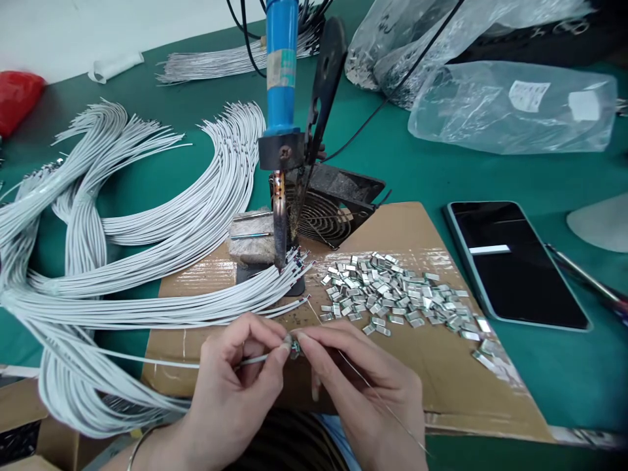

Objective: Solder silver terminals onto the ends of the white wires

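My left hand (238, 386) is closed, thumb and forefinger pinching the end of a white cable (171, 362). A tiny green-and-silver connector (295, 348) shows between the fingertips of both hands. My right hand (367, 386) is closed too, its fingertips meeting the left ones at that part. A thin solder wire (380, 397) runs through the right fingers, one end rising toward the iron and the other trailing down to the right. Above the hands, a blue-handled soldering iron (281, 85) points downward in a black clamp, its tip by several cable ends.
Loose metal connectors (392, 294) lie piled on the cardboard (451, 392). Bundles of white cables (186, 203) fill the left side. A black fan (328, 209) stands behind the iron. On the right are a phone (520, 261) and plastic bags (510, 111).
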Demonstrator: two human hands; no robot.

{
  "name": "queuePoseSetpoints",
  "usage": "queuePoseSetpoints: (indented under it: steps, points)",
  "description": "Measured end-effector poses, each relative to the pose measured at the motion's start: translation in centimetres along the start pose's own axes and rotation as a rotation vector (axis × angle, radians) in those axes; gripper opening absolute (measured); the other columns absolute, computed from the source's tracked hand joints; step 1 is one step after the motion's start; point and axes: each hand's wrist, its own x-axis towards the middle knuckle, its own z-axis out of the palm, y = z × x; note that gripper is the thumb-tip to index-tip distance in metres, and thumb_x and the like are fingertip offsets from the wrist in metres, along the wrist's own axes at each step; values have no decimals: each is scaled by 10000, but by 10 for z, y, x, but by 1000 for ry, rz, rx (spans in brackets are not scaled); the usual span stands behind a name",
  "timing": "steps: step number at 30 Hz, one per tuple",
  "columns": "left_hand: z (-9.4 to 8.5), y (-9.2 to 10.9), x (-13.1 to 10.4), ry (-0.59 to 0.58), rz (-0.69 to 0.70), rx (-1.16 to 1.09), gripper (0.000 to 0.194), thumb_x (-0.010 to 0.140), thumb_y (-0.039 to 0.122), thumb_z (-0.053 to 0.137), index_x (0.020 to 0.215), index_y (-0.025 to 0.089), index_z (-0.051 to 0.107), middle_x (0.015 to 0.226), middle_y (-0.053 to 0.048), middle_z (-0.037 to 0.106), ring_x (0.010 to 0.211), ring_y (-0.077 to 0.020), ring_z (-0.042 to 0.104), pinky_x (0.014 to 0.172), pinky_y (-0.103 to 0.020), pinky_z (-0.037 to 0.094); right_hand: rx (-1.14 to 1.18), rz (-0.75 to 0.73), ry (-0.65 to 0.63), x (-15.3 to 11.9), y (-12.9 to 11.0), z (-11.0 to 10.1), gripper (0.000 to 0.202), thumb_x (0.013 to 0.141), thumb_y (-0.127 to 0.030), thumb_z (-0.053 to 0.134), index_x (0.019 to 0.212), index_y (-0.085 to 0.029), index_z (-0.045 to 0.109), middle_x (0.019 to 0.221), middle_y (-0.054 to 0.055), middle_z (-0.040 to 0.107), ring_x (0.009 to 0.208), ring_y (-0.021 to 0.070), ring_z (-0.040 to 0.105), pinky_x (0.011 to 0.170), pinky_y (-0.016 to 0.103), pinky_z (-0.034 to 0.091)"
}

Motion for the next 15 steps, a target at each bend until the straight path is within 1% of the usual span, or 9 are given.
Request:
queuePoseSetpoints:
  steps: [2,4,7,9,11,12,13,14,15]
  points:
    - [1,0,1,-2,-7,1,144,974,146,698,832,134,678,931,-39,698,697,-39,586,635,-75,457,-37,-31,-7,0,2,-1,119,909,-276,794,931,-363,871,788,-19,638,543,33,493,518,179,380]
    - [2,0,3,-13,-17,-4,145,972,144,695,829,137,675,924,-40,701,705,-43,593,633,-77,450,-117,-86,-3,0,4,-2,121,968,-319,746,971,-344,865,781,-11,622,579,54,494,558,200,409]
    - [3,-1,5,-15,-40,-12,147,967,160,700,824,132,680,922,-53,702,715,-56,610,634,-92,455,-269,-170,61,-3,6,-1,284,1111,-399,543,1164,-285,798,779,-3,568,614,73,500,623,229,439]
    - [3,-1,6,1,-57,-8,156,965,175,706,820,123,681,925,-57,696,660,-42,561,584,-92,411,-346,-187,125,-5,7,-2,322,1162,-399,432,1290,-309,714,834,-18,569,609,49,492,642,220,432]
    - [2,-2,8,14,-65,-4,161,965,178,706,820,115,676,924,-56,691,616,-26,497,544,-93,354,-383,-181,166,-5,9,-8,310,1171,-390,420,1404,-364,622,883,-39,615,607,28,502,650,195,437]
    - [1,-3,9,17,-66,-6,162,965,174,704,819,111,671,925,-56,690,606,-21,480,538,-93,340,-393,-182,160,-5,10,-12,334,1168,-387,428,1474,-375,559,890,-43,648,606,30,527,642,181,456]
    - [1,-3,10,18,-66,-11,164,964,170,703,817,108,667,930,-56,689,599,-17,470,535,-92,333,-401,-194,141,-4,12,-17,367,1162,-380,439,1524,-361,496,877,-44,676,603,39,558,632,169,480]
    - [1,-3,12,23,-66,-18,166,963,167,701,814,105,661,931,-55,687,594,-13,462,535,-90,331,-417,-218,102,-3,12,-22,395,1152,-369,459,1545,-330,455,863,-39,698,604,52,599,613,159,508]
    - [0,-3,13,28,-69,-23,167,963,165,701,813,104,657,931,-53,685,592,-10,456,538,-87,332,-454,-259,54,-2,13,-28,354,1140,-356,481,1489,-295,477,821,-39,698,598,60,625,595,146,520]
